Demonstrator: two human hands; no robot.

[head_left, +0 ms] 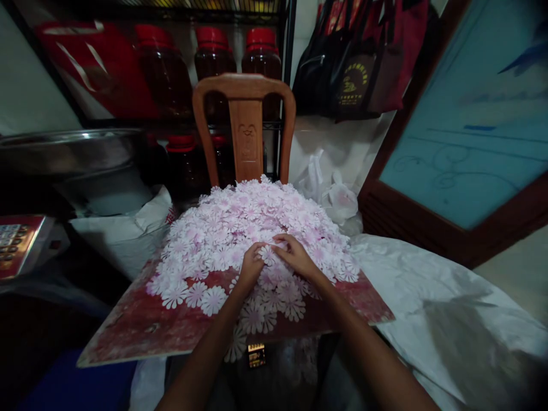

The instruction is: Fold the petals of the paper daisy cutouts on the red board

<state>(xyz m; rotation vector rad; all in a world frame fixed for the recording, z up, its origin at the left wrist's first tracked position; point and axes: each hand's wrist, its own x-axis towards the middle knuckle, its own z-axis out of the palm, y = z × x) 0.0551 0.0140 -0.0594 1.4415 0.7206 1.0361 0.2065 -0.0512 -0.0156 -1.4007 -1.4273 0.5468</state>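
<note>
A wide heap of white and pale pink flower cutouts (240,214) covers much of a worn red board (128,328). Over the front of the heap, both hands meet around one flower cutout (268,255). My left hand (252,264) pinches its left edge. From the other side, my right hand (295,257) has its thumb and fingers closed at the right edge. Loose cutouts (213,299) lie flat on the board left of my arms. A string of several cutouts (257,317) hangs below my hands over the board's near edge.
A wooden chair back (246,131) rises behind the heap. Red-lidded jars (261,54) stand on a black rack. To the right lies a large white sack (411,285); bags (355,74) hang above. A metal basin (72,151) is at the left.
</note>
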